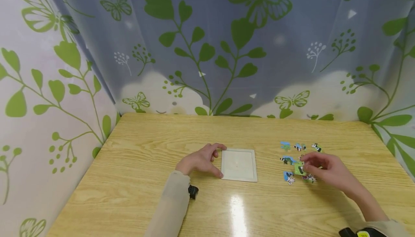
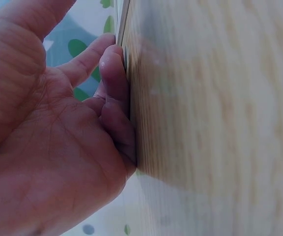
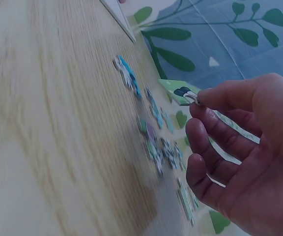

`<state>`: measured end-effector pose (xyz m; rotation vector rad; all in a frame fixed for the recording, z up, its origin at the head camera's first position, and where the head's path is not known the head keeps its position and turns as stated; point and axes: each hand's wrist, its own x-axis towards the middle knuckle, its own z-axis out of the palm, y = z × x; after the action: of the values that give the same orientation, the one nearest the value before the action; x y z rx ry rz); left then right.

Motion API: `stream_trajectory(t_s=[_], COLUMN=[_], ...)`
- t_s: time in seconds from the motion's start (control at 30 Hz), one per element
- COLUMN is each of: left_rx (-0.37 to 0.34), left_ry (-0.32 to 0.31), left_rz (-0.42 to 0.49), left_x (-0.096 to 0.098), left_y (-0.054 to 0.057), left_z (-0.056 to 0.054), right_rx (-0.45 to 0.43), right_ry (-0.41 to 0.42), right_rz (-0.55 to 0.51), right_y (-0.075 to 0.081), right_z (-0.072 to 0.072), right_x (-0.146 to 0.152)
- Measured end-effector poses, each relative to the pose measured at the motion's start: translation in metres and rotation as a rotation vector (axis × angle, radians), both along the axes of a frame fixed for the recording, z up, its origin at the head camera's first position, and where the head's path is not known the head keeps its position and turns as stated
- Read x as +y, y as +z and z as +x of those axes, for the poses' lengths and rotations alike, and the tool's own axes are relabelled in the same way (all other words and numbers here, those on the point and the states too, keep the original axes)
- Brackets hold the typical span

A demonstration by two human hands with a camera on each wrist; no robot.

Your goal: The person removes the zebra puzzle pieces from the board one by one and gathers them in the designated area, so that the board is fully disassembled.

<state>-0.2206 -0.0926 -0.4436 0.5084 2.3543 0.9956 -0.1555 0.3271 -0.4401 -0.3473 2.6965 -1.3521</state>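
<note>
Between thumb and index finger, my right hand (image 1: 330,168) pinches a green jigsaw puzzle piece (image 3: 178,92) with a dark printed figure, held above the table. Beneath and around it lie several more puzzle pieces (image 1: 285,145), blue, green and white, in loose rows. My left hand (image 1: 202,159) rests on the table at the left side of a square, pale puzzle tray (image 1: 238,165) with a raised rim. Its thumb touches the tray's lower left corner and its index finger the upper left corner. In the left wrist view, the left hand's (image 2: 58,128) other fingers are bent against the tabletop.
The wood-grain table (image 1: 146,139) runs back to a curtain (image 1: 201,42) printed with green leaves and butterflies. A similar printed cloth (image 1: 32,85) hangs along the left side. Dark wrist cameras (image 1: 193,192) are worn at both sleeves.
</note>
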Motion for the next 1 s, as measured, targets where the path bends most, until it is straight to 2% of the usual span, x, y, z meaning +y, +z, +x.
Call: stream_trajectory(t_s=[0.43, 0.7, 1.0], left_rx=[0.002, 0.005, 0.011], left_ry=[-0.009, -0.021, -0.025], left_rz=[0.007, 0.017, 0.023], left_x=[0.000, -0.002, -0.002], left_y=[0.000, -0.003, -0.004], left_z=[0.000, -0.001, 0.000], right_rx=[-0.006, -0.021, 0.024], right_ry=[-0.037, -0.059, -0.059], right_rz=[0.079, 0.206, 0.321], right_y=[-0.008, -0.012, -0.010], right_z=[0.009, 0.011, 0.010], right_x=[0.036, 0.044, 0.047])
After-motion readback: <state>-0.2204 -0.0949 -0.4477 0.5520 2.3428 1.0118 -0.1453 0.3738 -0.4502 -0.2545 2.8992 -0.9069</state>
